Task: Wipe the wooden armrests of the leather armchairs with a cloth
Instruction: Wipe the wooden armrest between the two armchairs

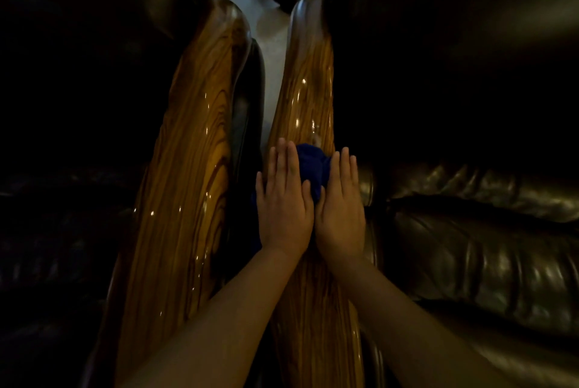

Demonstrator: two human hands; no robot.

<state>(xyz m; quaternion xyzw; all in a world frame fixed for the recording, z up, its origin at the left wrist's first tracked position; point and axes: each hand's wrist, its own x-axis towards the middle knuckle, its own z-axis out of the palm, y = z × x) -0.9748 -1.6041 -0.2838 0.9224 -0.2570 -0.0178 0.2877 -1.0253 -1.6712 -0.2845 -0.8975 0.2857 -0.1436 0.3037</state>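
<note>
The blue cloth lies bunched on the right-hand wooden armrest, pressed flat under both hands: left hand at nine o'clock of it, right hand at three, fingers straight, pointing to twelve

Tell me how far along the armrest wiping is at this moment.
Done: nothing can be confirmed; both armrests gleam, but gloss alone proves nothing. In hand: the left hand and right hand press flat, fingers straight, on the blue cloth midway along the right armrest. Left: probably that armrest's far stretch beyond the cloth, and possibly the left armrest, which no hand touches now.
</note>
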